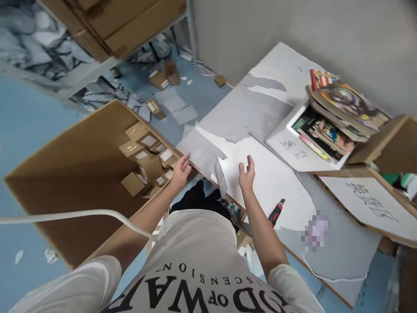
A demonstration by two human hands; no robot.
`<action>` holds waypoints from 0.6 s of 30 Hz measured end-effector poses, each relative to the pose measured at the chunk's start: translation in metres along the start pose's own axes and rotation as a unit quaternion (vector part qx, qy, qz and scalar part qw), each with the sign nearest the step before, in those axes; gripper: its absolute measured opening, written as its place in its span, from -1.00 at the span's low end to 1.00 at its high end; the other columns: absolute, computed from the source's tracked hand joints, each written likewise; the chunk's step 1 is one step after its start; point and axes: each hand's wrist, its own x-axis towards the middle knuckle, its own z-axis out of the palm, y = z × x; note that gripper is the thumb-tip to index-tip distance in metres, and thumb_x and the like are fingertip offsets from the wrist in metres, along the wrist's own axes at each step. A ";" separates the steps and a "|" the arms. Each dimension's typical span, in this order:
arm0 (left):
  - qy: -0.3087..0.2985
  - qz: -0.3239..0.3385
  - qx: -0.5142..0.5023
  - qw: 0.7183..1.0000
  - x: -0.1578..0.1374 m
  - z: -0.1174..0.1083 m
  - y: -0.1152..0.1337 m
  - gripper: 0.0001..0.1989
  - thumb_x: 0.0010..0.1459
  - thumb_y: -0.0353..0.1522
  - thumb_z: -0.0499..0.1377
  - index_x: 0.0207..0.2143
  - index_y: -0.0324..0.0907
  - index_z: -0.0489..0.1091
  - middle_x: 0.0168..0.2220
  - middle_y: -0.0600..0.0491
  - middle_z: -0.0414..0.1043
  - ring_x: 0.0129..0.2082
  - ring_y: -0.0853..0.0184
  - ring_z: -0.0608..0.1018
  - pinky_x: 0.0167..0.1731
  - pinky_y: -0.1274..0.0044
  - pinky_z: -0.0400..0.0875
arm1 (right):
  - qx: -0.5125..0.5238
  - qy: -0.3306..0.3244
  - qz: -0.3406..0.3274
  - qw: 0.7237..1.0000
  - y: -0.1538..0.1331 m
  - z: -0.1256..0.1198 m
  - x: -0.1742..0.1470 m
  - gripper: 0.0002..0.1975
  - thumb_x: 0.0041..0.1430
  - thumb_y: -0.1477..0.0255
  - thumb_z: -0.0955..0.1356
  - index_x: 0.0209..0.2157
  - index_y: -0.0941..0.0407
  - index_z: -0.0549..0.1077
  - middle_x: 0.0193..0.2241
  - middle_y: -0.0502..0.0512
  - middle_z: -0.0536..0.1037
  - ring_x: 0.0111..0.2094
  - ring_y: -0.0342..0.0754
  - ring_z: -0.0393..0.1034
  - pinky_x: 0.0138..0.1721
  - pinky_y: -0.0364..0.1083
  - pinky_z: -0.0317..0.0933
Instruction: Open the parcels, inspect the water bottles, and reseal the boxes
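Observation:
My left hand (181, 172) is held at the edge of a large cardboard box (65, 174), fingers stretched out and nothing in them; I cannot tell if it touches the rim. Inside that box lie several small taped cartons (133, 184) with white labels. Over the white, torn-surfaced tabletop (260, 169) is my right hand (246, 174), open, with thumb and fingers apart. A red and black utility knife (276, 213) lies on the table beside my right forearm. A loose grey flap of the surface (220, 179) hangs at the table's near edge, between my hands.
A white box (286, 150) of books and magazines stands on the table's right, beside an open carton (384, 148) and a handwritten panel (371, 204). A shelf (87, 74) holds grey parcels and big cartons. Small cartons (159, 79) litter the blue floor. A white cable (97, 212) crosses at left.

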 end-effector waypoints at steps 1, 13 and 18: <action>0.029 -0.001 -0.003 1.000 -0.006 -0.013 -0.002 -0.24 0.00 0.07 0.19 0.13 -0.22 0.26 0.23 -0.24 0.18 0.24 0.02 0.23 0.23 0.20 0.09 | -0.001 -0.024 -0.014 1.000 -0.007 0.013 0.001 -0.33 0.16 0.12 0.27 0.22 0.16 0.16 0.24 0.28 0.20 0.26 0.06 0.07 0.24 0.14 -0.04; 0.246 -0.025 -0.044 0.968 -0.062 -0.173 -0.026 -0.30 0.00 0.02 0.23 0.11 -0.17 0.29 0.22 -0.22 0.20 0.26 0.04 0.21 0.26 0.19 0.01 | -0.049 -0.207 -0.124 0.969 -0.072 0.173 -0.047 -0.36 0.20 0.10 0.22 0.22 0.17 0.17 0.22 0.26 0.24 0.24 0.05 0.11 0.24 0.13 -0.02; 0.277 -0.041 -0.065 0.958 -0.079 -0.235 -0.043 -0.25 -0.03 0.04 0.24 0.11 -0.21 0.28 0.23 -0.27 0.17 0.26 0.02 0.21 0.25 0.19 0.04 | -0.065 -0.245 -0.130 0.959 -0.079 0.239 -0.077 -0.35 0.21 0.11 0.22 0.22 0.20 0.16 0.22 0.29 0.23 0.24 0.05 0.11 0.24 0.13 -0.01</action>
